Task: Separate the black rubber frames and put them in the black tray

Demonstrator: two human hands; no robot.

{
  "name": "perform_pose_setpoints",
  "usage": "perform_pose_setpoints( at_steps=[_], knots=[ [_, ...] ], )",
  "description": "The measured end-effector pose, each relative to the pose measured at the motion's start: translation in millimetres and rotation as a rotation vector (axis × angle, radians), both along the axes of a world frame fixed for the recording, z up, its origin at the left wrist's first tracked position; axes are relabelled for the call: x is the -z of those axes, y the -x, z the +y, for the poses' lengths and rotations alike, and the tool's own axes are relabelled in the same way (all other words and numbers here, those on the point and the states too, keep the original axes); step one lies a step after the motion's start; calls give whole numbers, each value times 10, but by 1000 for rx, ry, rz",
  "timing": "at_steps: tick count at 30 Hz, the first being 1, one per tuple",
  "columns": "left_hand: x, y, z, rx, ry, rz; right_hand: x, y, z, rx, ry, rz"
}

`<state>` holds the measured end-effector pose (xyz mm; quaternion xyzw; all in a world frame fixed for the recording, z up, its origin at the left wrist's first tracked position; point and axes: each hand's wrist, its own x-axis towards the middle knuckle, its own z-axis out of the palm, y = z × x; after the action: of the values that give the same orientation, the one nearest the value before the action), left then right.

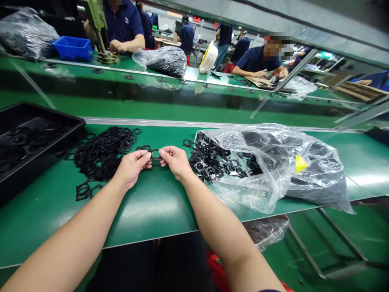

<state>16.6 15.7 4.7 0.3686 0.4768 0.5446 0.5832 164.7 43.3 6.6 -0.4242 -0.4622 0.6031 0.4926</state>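
Note:
My left hand (133,164) and my right hand (175,161) meet over the green table (152,202), both pinching one small black ring-shaped plastic part (155,154) between them. A heap of the same black parts (103,152) lies just left of my left hand. To the right of my right hand, more black parts (209,162) spill from the mouth of a clear plastic bag (273,170).
A black tray (33,142) with black parts stands at the left edge. Beyond a green conveyor belt (152,105), several people in dark blue shirts work at a far bench with a blue bin (73,48) and a bag of parts (164,61).

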Motion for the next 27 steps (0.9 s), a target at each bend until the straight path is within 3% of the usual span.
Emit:
perform_pose_setpoints(
  at_steps=[6, 12, 18, 27],
  knots=[
    [43, 9, 29, -94, -34, 107, 5, -37, 21, -87, 44, 30],
    [-32, 39, 4, 17, -5, -34, -49, -106, 26, -151, 80, 78],
    [-24, 33, -2, 2, -19, -4, -74, -125, 26, -158, 78, 47],
    [34, -12, 26, -203, -157, 155, -32, -73, 55, -41, 28, 26]
  ],
)
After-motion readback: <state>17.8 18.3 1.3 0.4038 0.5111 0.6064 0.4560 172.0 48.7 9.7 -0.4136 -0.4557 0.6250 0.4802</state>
